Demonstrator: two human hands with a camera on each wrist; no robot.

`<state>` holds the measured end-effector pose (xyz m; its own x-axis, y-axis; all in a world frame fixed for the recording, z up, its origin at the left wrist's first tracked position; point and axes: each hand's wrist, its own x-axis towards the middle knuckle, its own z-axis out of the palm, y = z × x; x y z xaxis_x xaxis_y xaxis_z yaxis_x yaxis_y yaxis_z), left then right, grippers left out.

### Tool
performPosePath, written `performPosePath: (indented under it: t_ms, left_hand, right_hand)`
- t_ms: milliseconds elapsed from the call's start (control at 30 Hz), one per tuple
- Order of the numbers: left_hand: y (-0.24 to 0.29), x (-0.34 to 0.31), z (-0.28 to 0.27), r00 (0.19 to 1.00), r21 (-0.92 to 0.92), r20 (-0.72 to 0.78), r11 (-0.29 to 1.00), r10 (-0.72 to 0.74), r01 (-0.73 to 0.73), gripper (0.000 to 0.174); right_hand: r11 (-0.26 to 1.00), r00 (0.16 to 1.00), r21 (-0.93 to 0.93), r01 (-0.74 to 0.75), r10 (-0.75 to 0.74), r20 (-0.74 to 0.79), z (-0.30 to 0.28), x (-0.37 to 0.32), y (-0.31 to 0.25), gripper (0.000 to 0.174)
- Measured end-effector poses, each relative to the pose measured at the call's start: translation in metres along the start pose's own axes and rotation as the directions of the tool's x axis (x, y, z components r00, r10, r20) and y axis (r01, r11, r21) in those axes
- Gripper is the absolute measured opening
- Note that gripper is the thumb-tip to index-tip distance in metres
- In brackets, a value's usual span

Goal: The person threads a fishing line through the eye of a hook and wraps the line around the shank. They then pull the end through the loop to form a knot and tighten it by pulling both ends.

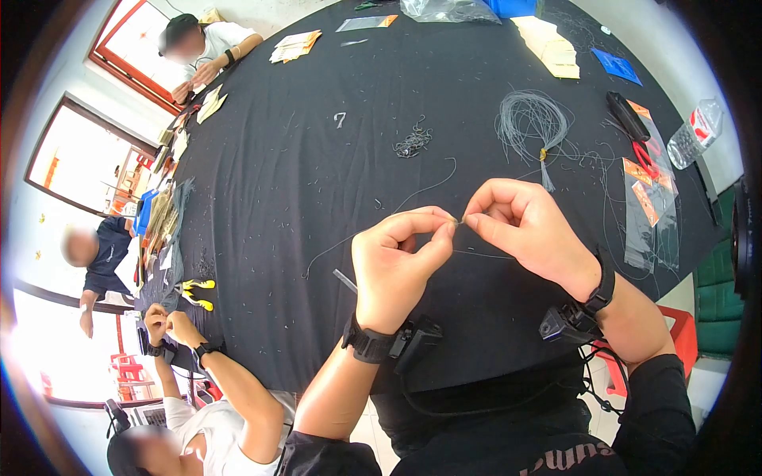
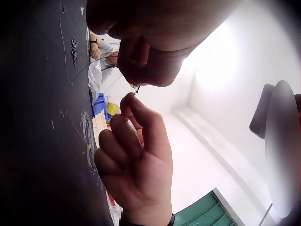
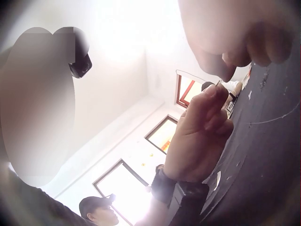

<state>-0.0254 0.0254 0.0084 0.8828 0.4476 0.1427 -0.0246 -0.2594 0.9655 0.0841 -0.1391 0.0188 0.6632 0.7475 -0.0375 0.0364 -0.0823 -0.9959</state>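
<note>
In front of me, over the black-covered table, both hands meet at the fingertips. My left hand [image 1: 397,258] pinches a tiny dark fish hook [image 2: 137,88] between thumb and forefinger; its shape is mostly hidden by the fingers. Thumb and forefinger of my right hand [image 1: 532,230] pinch thin fishing line [image 1: 482,255] right beside the hook. One length of line curves out beyond the left hand, and another trails toward the table's left. A small heap of dark hooks [image 1: 413,141] lies past the hands. To its right is a coil of grey line [image 1: 533,119], tied with a yellow band.
At the right lie red-handled scissors [image 1: 644,161], a black case [image 1: 628,117], clear plastic packets [image 1: 651,238] and a bottle [image 1: 696,135]. Paper cards [image 1: 548,47] sit at the far side. Yellow-handled pliers [image 1: 197,293] lie left, near other people seated around the table [image 1: 270,198].
</note>
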Motion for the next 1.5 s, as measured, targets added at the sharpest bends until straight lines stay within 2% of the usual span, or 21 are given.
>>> performPosePath:
  t_ms: [300,467,567,767,1067,1167,1500]
  left_hand:
    - [-0.0002,0.0008,-0.0017,1.000,-0.021,-0.030,1.000,-0.008,0.007,0.007]
    - [-0.0008,0.0015,-0.0019,0.999,0.014,-0.049,1.000,0.022,-0.022,0.007]
    - [-0.0055,0.0022,-0.0004,0.996,-0.061,-0.085,0.998,0.027,-0.032,0.009]
    - [-0.0058,0.0026,0.0003,0.994,-0.013,-0.102,0.999,0.044,-0.045,0.010]
    - [-0.0066,0.0032,0.0001,0.994,0.058,-0.085,0.996,0.074,-0.069,0.010]
    - [-0.0014,0.0018,-0.0011,0.998,0.091,-0.049,0.995,0.042,-0.038,0.008]
    - [0.0011,0.0017,-0.0014,0.999,0.104,-0.005,0.993,0.050,-0.049,0.008]
  right_hand:
    - [0.985,0.993,-0.159,0.068,-0.082,-0.082,-0.0005,-0.0004,-0.0005,0.008]
    - [0.976,0.992,-0.193,0.097,-0.112,-0.066,0.0005,-0.0025,-0.0030,0.009]
    - [0.966,0.986,-0.223,0.132,-0.152,-0.074,0.0018,-0.0023,-0.0012,0.009]
    - [0.955,0.983,-0.253,0.152,-0.172,-0.058,0.0023,-0.0040,-0.0032,0.009]
    - [0.943,0.977,-0.282,0.175,-0.202,-0.070,0.0019,-0.0036,-0.0034,0.009]
    - [0.942,0.976,-0.285,0.178,-0.206,-0.074,0.0011,-0.0032,-0.0029,0.009]
    - [0.944,0.978,-0.292,0.150,-0.185,-0.094,-0.0021,-0.0025,-0.0046,0.009]
